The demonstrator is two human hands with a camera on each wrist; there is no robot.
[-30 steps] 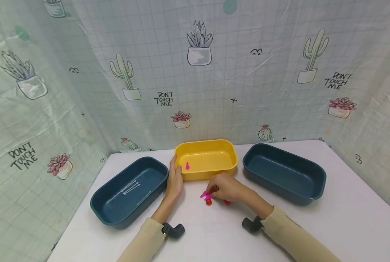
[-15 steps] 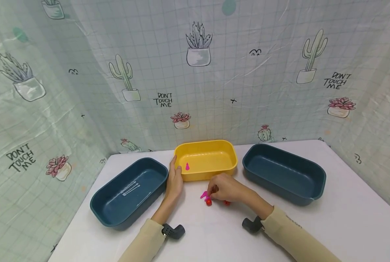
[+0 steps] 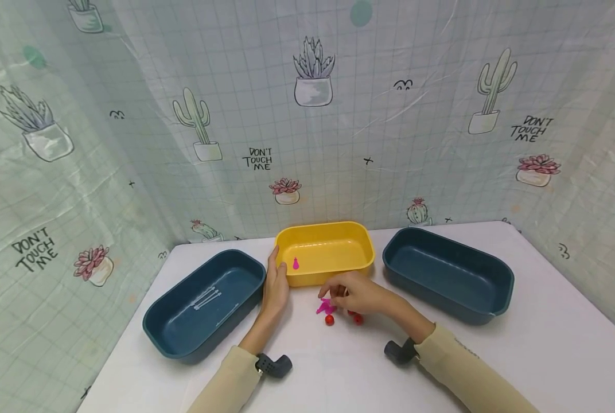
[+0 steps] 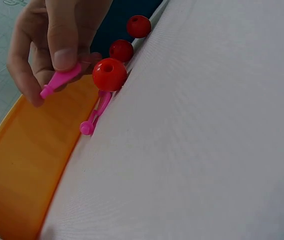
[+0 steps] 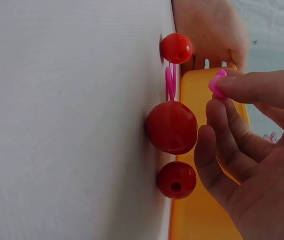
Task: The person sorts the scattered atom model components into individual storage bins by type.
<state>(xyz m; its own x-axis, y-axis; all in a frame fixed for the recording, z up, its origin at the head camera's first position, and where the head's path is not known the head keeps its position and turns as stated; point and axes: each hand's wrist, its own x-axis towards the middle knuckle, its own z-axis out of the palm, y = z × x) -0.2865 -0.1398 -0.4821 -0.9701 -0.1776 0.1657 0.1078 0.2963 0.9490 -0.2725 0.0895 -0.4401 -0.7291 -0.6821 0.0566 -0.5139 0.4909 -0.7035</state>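
In the right wrist view, my right hand [image 5: 261, 140] pinches a small pink pin-shaped plastic piece [image 5: 216, 84] between thumb and fingers. The left wrist view shows that piece [image 4: 61, 80] side on, above the table. More pink pieces [image 3: 326, 307] lie beneath the hand, beside red beads with holes [image 3: 330, 320], three of which show in the wrist views. My left hand [image 3: 275, 287] holds the left end of the yellow bin [image 3: 307, 280], thumb at its front corner and fingers along its side. One pink piece [image 3: 295, 264] lies inside that bin.
A dark blue bin [image 3: 168, 338] with several thin white sticks [image 3: 205, 298] stands on the left. Another dark blue bin [image 3: 449, 275] stands to the right. A printed curtain [image 3: 338, 143] rises behind the white table [image 3: 338, 373].
My right hand has lifted slightly from the pink pieces, its fingers shifting, with a pink piece now in its pinch. More of the red beads shows. The left hand stays on the yellow bin.
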